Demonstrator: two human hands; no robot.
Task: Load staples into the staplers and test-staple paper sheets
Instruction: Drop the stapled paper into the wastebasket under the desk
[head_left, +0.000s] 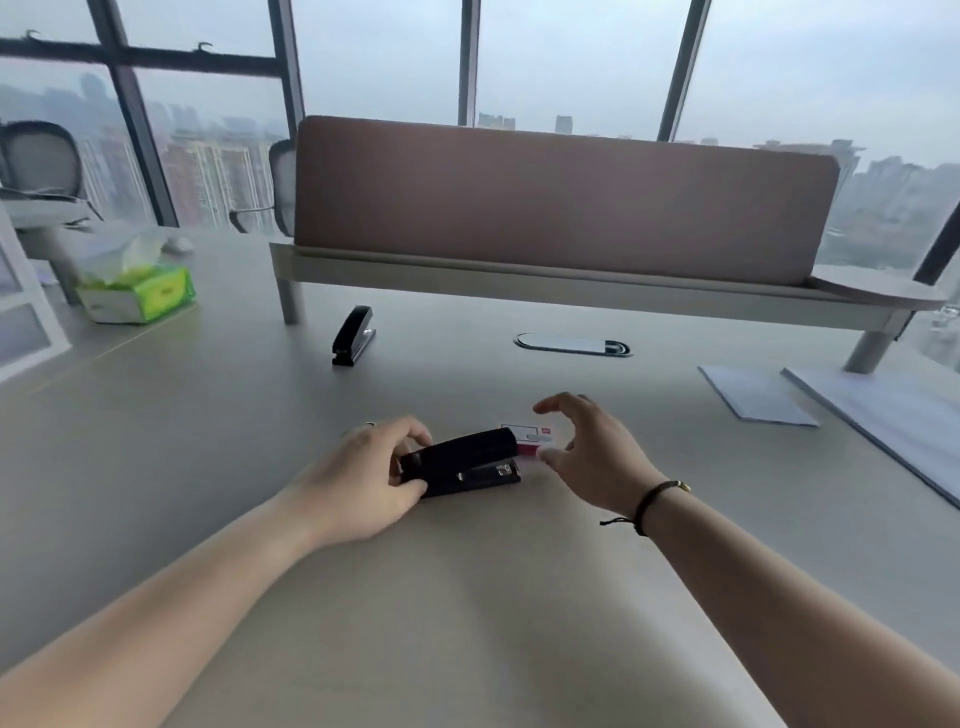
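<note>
A black stapler (462, 462) lies on the desk (467, 597) in front of me, and my left hand (363, 478) grips its rear end. Just behind its front end sits a small red-and-white staple box (535, 439). My right hand (592, 457) hovers over that box with fingers spread, holding nothing. A second black stapler (355, 335) lies farther back, left of centre, untouched. Two stacks of white paper sheets, a small one (758, 397) and a larger one (893, 421), rest at the right side of the desk.
A brown fabric divider (561, 197) on a raised shelf spans the back of the desk. An oval cable grommet (571, 344) sits below it. A green tissue box (140, 293) stands at the far left. Office chairs and large windows are behind.
</note>
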